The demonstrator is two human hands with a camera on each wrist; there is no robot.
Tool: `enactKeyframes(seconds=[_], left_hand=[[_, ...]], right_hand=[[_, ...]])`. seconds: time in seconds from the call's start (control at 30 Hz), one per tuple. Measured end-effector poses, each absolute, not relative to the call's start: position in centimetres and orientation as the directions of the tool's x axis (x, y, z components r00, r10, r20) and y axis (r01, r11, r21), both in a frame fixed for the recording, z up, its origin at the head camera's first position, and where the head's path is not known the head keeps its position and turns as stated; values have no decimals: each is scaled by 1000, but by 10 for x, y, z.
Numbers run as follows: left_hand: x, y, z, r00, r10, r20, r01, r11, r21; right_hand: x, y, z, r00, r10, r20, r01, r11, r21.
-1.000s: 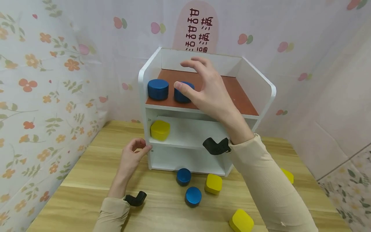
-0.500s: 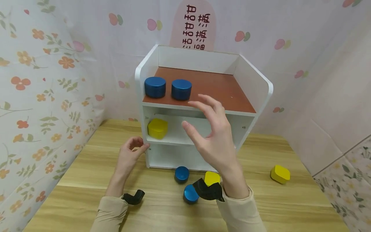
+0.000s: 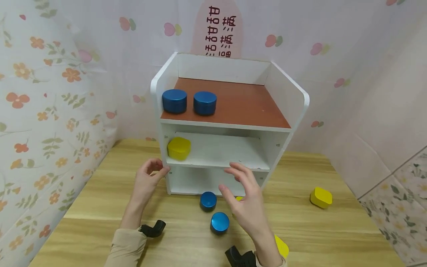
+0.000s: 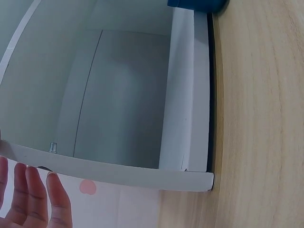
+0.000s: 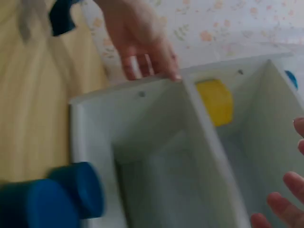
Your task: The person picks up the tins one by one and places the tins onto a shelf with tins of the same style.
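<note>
My left hand grips the left side panel of a small white shelf unit, thumb at the front edge and fingers along the outside. My right hand is held in front of the lower shelf with fingers spread and nothing between them. Close to it on the table stand two round blue tins, the farther tin by the shelf base and the nearer tin. A yellow tin is mostly hidden behind the right hand. Another yellow tin lies partly behind the right wrist.
On the brown top, two blue tins, one left and one beside it, stand near the left wall. A yellow tin sits at the left of the middle shelf. Farther right on the table is a yellow tin.
My right hand has moved away from the second blue tin on the top, down and toward me, to low in front of the shelf unit. The left hand stays on the side panel.
</note>
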State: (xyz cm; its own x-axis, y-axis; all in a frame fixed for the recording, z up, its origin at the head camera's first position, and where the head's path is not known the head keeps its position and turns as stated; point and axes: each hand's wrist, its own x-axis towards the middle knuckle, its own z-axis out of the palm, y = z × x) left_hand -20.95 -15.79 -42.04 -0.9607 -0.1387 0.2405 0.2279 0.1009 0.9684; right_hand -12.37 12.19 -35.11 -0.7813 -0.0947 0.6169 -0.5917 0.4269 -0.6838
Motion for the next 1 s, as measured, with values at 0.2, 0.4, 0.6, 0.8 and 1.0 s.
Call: enactKeyframes(seconds=[0.2, 0.4, 0.6, 0.8, 1.0], left_hand=[[-210, -158, -418, -960, -135, 244, 231, 104, 967], [-210, -156, -421, -966, -124, 225, 215, 91, 973], [-207, -158, -422, -965, -144, 221, 212, 77, 974], [-206, -157, -421, -970, -126, 208, 197, 90, 976], [-206, -157, -419, -973, -124, 194, 184, 88, 979]], right_hand=[[-116, 125, -390, -892, -55, 449, -436, 369, -821], [-109, 128, -425, -943, -54, 328, -321, 400, -858], [-105, 131, -447, -968, -113, 222, -249, 410, -877], [-105, 131, -458, -980, -163, 114, -180, 478, -860], [-107, 131, -460, -981, -196, 5, -104, 500, -859]])
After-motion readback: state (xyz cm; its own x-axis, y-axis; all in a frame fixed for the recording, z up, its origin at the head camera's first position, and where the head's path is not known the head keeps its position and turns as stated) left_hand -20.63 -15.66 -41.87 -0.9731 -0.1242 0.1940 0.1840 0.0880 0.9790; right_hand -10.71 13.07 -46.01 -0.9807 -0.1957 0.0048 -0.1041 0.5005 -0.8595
